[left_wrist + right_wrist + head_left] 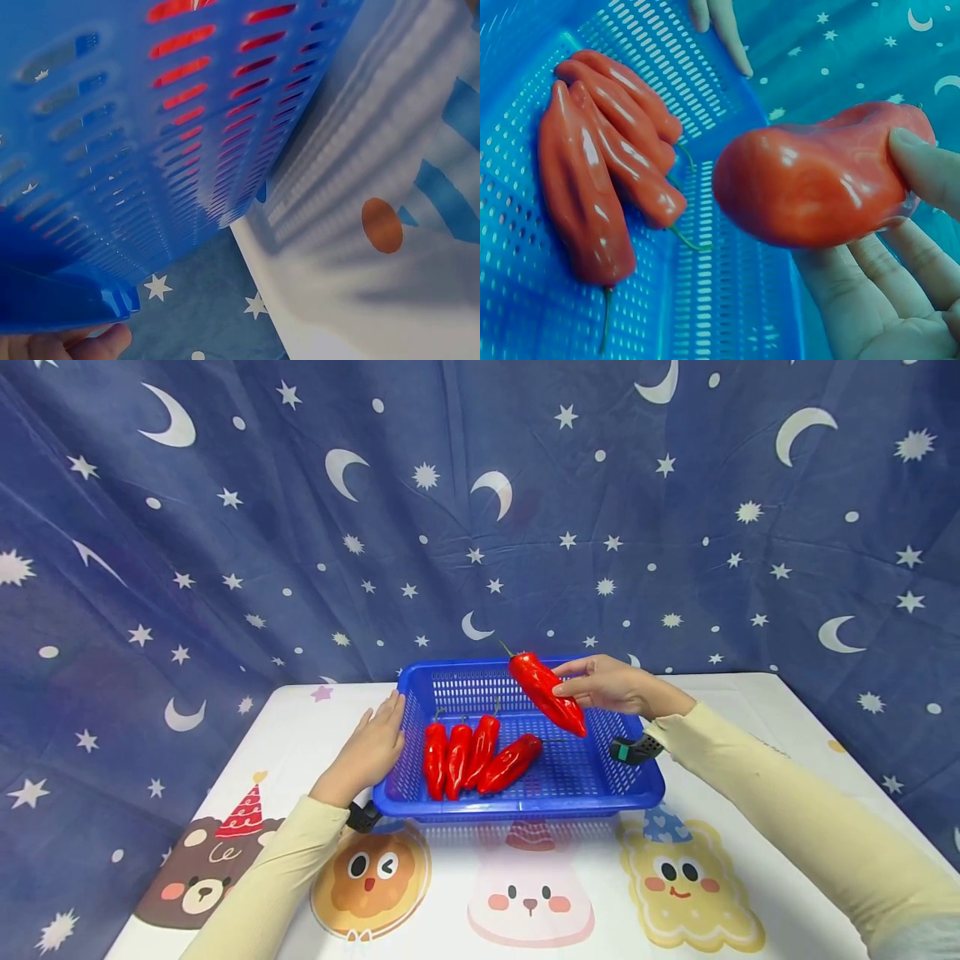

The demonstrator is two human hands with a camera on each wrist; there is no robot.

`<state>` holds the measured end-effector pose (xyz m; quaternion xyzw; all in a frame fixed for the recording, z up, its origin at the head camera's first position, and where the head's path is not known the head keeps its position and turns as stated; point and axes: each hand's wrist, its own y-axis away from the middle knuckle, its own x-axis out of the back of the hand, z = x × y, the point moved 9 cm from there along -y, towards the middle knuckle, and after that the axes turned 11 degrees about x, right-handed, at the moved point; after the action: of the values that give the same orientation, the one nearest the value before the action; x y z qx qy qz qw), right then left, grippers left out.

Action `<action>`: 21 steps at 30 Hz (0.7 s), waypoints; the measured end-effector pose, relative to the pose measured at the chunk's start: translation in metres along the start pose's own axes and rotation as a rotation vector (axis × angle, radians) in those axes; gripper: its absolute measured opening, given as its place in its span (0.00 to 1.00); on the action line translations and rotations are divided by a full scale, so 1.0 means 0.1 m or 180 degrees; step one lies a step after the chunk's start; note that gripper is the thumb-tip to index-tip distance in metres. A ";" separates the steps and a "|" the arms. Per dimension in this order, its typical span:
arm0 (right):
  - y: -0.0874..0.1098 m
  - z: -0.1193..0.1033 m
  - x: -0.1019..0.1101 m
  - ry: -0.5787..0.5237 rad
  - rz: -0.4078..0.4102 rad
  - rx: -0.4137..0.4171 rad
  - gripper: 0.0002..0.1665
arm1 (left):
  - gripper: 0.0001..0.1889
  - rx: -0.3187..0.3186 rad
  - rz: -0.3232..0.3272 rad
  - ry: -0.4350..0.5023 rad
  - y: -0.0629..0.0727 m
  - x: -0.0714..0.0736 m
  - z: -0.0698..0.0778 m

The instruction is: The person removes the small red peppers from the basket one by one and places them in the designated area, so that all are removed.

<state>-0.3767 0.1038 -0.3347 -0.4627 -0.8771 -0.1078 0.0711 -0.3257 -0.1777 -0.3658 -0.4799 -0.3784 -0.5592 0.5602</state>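
Observation:
A red pepper with a green stem is held tilted above the right half of a blue plastic basket. My right hand pinches it between thumb and fingers; in the right wrist view, the pepper has its rounded tip toward the camera. Several more red peppers lie side by side on the left of the basket floor, the nearest one to the middle slanting. With straight fingers, my left hand rests against the basket's left rim; its fingertips show at the rim in the left wrist view.
The basket stands on a white table cover printed with cartoon figures. Right behind it hangs a dark blue curtain with moons and stars. A black wrist strap on the right arm overlaps the basket's right wall.

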 end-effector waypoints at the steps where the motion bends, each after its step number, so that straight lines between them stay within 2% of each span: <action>1: 0.02 -0.01 0.03 0.0002 0.0005 0.0023 0.34 | 0.30 0.0000 0.0003 -0.0020 0.00 0.00 0.00; 9: 0.19 -0.09 0.25 0.0126 0.0098 0.0102 0.35 | 0.30 -0.0002 0.0071 -0.0214 -0.01 0.01 0.02; 14: 0.28 -0.12 0.37 0.0033 0.0128 0.0127 0.36 | 0.30 -0.0021 0.0128 -0.0346 -0.02 0.01 0.02; 17: 0.31 -0.13 0.42 -0.0050 0.0157 0.0139 0.36 | 0.31 -0.0044 0.0084 -0.0366 -0.03 0.00 0.03; 21: 0.35 -0.11 0.48 -0.0104 0.0193 0.0140 0.37 | 0.32 -0.0084 -0.0074 -0.0411 -0.04 -0.02 0.03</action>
<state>-0.3749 0.1585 -0.3089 -0.4891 -0.8659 -0.0786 0.0701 -0.3296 -0.1735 -0.3662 -0.5180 -0.4118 -0.5384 0.5217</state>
